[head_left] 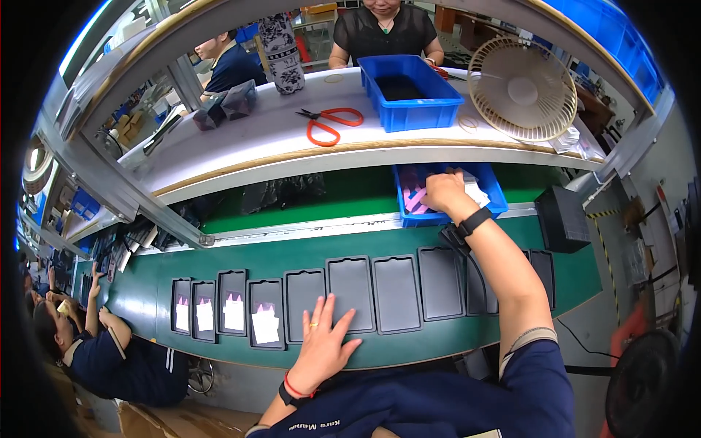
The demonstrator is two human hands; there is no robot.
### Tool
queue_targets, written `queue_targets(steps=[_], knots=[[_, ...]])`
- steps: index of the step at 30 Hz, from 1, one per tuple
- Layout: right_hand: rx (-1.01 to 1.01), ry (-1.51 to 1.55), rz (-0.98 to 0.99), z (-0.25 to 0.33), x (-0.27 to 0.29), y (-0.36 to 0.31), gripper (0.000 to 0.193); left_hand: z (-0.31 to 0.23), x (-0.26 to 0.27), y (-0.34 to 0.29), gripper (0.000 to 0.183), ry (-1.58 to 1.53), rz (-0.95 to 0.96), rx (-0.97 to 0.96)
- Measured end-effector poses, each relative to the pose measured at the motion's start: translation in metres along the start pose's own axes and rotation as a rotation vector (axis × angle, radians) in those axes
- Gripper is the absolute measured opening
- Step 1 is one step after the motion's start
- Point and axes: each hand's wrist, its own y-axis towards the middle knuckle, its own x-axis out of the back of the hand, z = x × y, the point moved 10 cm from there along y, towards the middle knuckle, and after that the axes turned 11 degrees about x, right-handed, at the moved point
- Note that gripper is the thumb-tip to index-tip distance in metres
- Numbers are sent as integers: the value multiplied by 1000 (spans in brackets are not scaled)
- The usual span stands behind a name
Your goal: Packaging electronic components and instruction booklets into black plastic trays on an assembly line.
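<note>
My left hand [327, 343] rests with its fingers spread on two neighbouring black trays, a bare one [303, 285] and a larger-looking one [349, 281] beside it. Out in front, my right hand [445, 191] dips into a blue bin [451, 221] under the shelf. Its fingers curl down among pink strips [414, 201] and white pieces [476, 191]; what they pinch is hidden. At the left end of the row, several trays hold white pieces with pink tips, such as this tray [265, 346].
Above the bench [219, 350], a shelf [255, 146] carries orange-handled scissors [332, 125], another blue bin [420, 117] and a fan [522, 91]. A black box [562, 219] stands right of my arm. One person [385, 33] is opposite; another person [124, 358] sits at left.
</note>
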Motion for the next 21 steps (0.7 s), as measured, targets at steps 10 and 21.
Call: queue_targets(steps=[10,21], knots=[[318,354,-18,10,-1,24,41,46,14,-12,48,-108,-69,72],[266,130,68,34,-17,37,42,44,27,-20,44,-192,-185,30]])
